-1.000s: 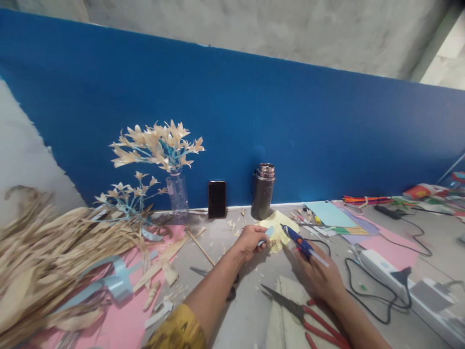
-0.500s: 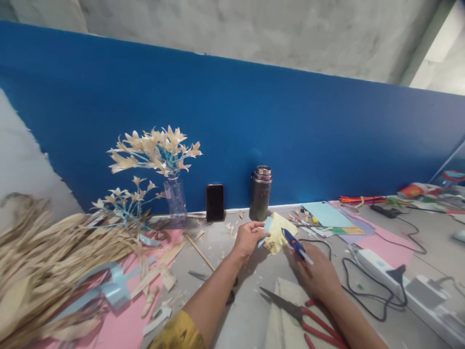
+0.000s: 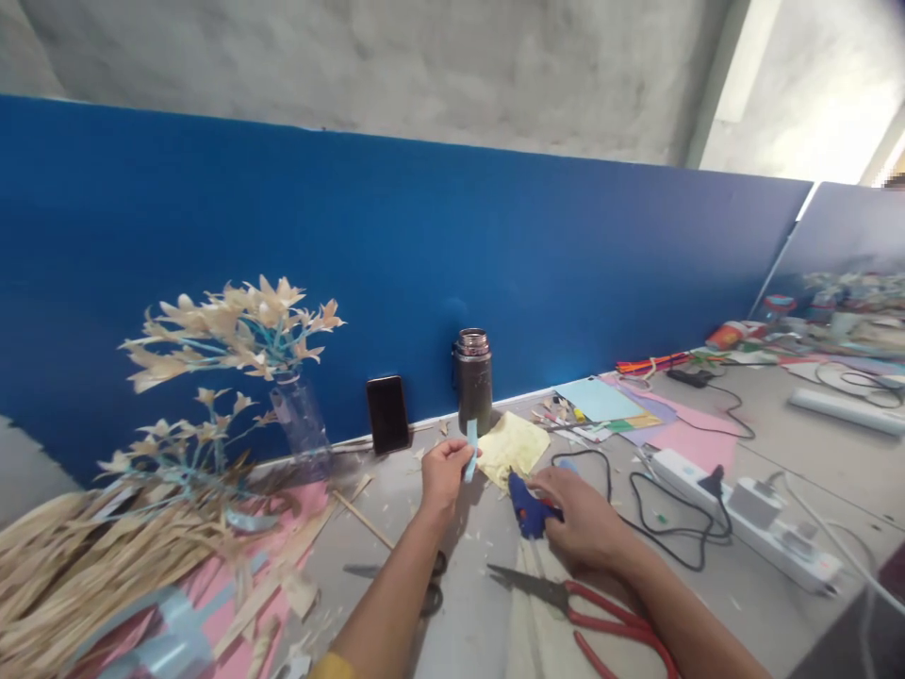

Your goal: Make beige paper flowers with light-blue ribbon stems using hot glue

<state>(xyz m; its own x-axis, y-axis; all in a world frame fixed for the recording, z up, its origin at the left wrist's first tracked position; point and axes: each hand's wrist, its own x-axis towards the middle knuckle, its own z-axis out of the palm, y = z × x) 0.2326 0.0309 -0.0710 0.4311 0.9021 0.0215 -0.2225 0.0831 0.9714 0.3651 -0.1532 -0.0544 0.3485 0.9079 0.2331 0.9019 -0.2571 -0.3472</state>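
Nearest you on the desk (image 3: 463,627), the red-handled scissors (image 3: 558,592) lie partly over a pale folded sheet (image 3: 521,627), their blades pointing left. They appear set aside within easy reach. Dark-handled scissors (image 3: 434,601) lie partly hidden by your left forearm.

Your right hand (image 3: 584,514) is curled around the handle of the blue glue gun (image 3: 524,507); how firmly, you cannot be shown from this view. The gun is low at the near edge of the yellow sheet (image 3: 519,438). Its nozzle points away from you and slightly left, its long axis running near to far, its handle turned right into your palm. The sheet presumably shields the desk from drips.

Your left hand (image 3: 442,471) is closed in a pinch, thumb against fingers, on a light-blue strip (image 3: 471,443). The strip's long axis stands nearly vertical in view, upper end free; that grip probably leaves its face accessible.

Behind the sheet, a lidless flask (image 3: 474,387) stands upright. Left of it, a phone (image 3: 387,415) leans on the blue partition (image 3: 396,236), apparently for support.
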